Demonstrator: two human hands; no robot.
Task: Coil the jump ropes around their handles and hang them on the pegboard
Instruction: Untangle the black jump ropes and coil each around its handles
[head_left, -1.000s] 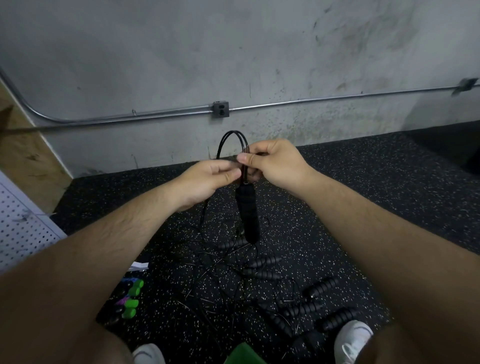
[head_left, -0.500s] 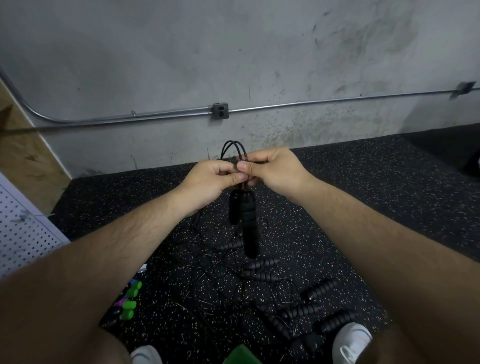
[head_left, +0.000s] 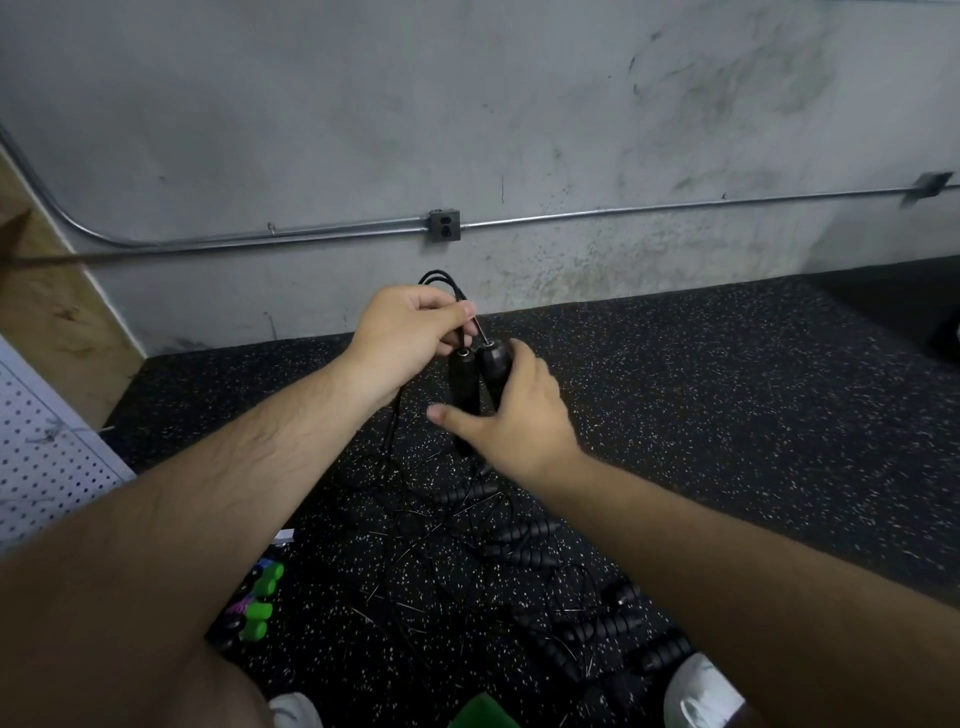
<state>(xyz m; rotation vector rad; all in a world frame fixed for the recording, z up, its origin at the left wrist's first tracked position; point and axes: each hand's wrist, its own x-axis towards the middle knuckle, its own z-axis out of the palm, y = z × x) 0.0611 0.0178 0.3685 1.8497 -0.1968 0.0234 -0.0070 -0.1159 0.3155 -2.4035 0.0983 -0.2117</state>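
Centre frame, just below the wall line: left hand (head_left: 410, 332) pinches the folded rope (head_left: 456, 292) right above the handles (head_left: 464, 384), with the loop sticking up past the knuckles. Right hand (head_left: 519, 421) wraps the two handles from behind, thumb laid across the front. The handles sit side by side, roughly upright, touching. A slack tail drops from under the left hand toward the floor (head_left: 727, 415) and into the pile (head_left: 519, 540) of other black ropes, lower centre. Pegboard (head_left: 41, 457) is at the left edge. Handling guess: the rope is thin, light and floppy, and probably springy enough to uncoil if released, so keep tension on every wrap. The handles look rigid with a matte, grippy surface, so hold there, mid-length. Risk: the tail snags the pile while winding, so lift it clear first.
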